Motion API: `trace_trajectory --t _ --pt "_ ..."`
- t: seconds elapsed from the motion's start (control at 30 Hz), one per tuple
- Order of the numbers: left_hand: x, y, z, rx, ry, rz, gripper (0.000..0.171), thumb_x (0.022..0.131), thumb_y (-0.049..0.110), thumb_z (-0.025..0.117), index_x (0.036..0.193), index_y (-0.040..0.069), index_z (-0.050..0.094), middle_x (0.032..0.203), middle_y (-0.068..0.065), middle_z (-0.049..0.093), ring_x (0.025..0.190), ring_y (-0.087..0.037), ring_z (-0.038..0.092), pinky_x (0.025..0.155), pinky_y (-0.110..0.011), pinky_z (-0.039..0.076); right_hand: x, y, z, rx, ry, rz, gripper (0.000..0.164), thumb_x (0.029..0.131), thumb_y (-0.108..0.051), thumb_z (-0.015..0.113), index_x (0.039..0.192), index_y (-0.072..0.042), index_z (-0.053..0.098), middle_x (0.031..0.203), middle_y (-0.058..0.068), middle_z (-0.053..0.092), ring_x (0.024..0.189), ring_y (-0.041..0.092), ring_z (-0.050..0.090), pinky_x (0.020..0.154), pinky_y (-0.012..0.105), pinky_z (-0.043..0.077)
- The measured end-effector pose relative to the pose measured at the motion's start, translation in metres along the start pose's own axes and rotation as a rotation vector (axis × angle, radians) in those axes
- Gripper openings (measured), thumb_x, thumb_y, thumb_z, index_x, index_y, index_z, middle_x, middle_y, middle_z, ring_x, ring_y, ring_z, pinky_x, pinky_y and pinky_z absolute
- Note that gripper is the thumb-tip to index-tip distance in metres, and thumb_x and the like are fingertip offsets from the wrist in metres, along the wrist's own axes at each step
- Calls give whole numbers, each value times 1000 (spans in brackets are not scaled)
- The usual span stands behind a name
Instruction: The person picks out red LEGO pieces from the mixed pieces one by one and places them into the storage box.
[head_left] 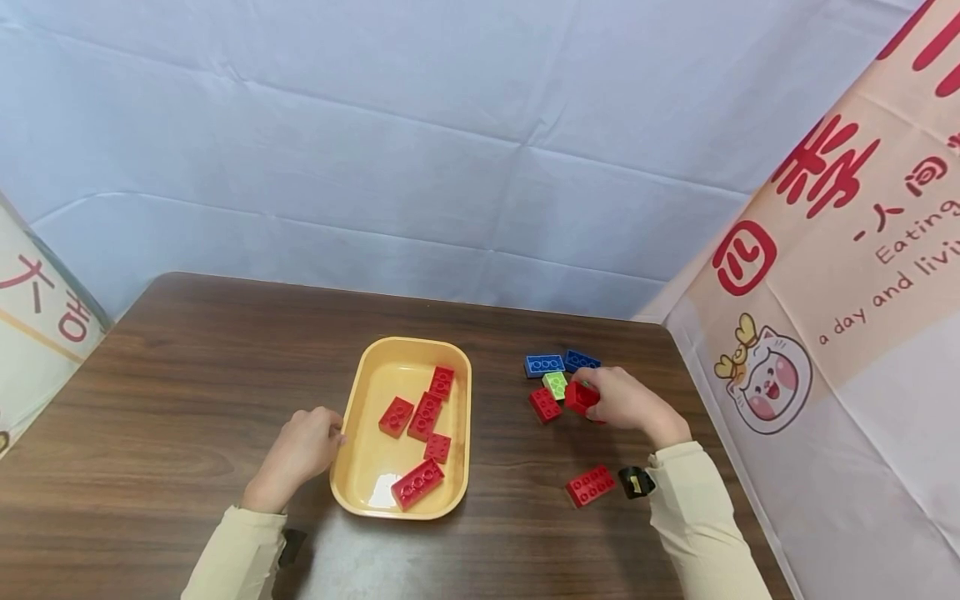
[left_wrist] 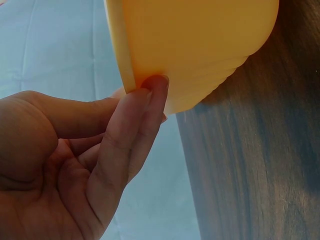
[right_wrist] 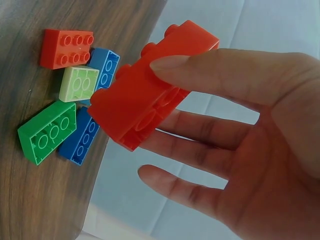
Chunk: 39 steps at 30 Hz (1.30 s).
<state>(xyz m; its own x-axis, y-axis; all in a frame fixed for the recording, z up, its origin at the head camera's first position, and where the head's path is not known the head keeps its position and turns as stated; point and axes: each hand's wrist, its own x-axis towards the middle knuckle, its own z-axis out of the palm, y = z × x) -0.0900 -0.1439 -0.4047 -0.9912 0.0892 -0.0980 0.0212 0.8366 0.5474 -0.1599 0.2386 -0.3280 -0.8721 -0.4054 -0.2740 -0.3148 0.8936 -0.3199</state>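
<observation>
Left hand (head_left: 302, 446) pinching tray (head_left: 381, 392), right hand (head_left: 626, 400) brick (right_wrist: 125, 102)

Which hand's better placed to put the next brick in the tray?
Likely the right hand: it holds a red brick. The left hand holds no brick, only pinching the tray by its rim.

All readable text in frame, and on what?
"Eating": right cloth
"a day and livi": right cloth, cut off
"季": right cloth
"人间": right cloth
"大": left cloth
Unclear: character below "大", red stamp, cropped strokes
Black wrist device mark: too small
Bricks: none legible
</observation>
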Motion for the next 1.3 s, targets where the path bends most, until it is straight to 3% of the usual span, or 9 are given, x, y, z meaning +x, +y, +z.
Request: trace_trajectory --t 0.53,0.83,1.1,1.3 --pt "0 0 0 3 4 2 4 78 3 61 74 3 64 57 -3 48 52 -17 43 48 -32 38 2 -14 -1 -60 23 -44 40 73 0 66 112 0 55 89 10 58 76 22 49 63 33 49" --pt "0 1 -1 15 -4 -1 5 78 3 61 73 4 63 58 -4 49 54 -19 44 49 -32 39 8 -26 2 -75 22 -69 42 74 -1 64 115 0 54 99 12 59 83 24 50 69 36 49" --pt "-1 1 -1 16 -2 -4 6 77 3 60 72 4 63 59 -5 50 54 -19 44 49 -33 40 13 -48 11 -121 10 -99 37 74 -4 66 110 -4 57 97 11 60 85 24 51 74 42 51" --pt "0 1 0 17 -1 -4 5 77 3 60 73 4 63 60 -5 50 55 -19 45 50 -33 40 19 -65 16 -160 10 -119 34 73 -5 68 104 -9 57 91 7 58 82 21 51 70 39 51"
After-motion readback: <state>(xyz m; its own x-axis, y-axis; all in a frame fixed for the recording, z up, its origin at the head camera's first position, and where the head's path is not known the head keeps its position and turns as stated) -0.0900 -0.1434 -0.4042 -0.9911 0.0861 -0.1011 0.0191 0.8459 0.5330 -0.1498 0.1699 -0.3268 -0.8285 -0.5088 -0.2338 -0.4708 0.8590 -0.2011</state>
